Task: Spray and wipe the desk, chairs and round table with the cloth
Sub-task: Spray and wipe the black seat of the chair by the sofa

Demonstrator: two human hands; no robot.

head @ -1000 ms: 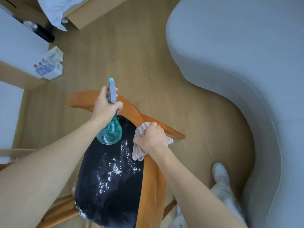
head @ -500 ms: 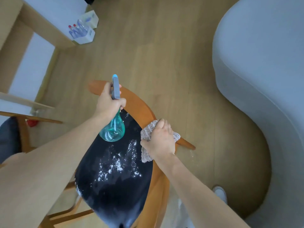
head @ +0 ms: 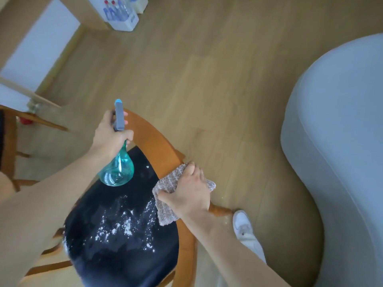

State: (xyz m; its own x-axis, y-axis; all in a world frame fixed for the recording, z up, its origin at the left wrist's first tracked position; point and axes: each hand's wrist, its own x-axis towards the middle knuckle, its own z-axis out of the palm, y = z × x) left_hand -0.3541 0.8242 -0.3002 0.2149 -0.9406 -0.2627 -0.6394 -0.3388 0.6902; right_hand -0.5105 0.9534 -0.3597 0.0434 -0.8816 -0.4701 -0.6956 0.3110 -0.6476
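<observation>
The cloth [head: 165,189] lies bunched over the curved wooden rail of the chair [head: 159,146] at lower centre of the frame, pressed there by the right hand [head: 186,193], whose fingers curl round it. Just left, the left hand [head: 109,135] grips the neck of the teal spray bottle [head: 117,169] above the dark seat [head: 116,235], which is flecked with white. The step in hand looks like wiping the chair's rail; next, the speckled seat probably needs the cloth. A grey sofa [head: 342,141] fills the right edge.
</observation>
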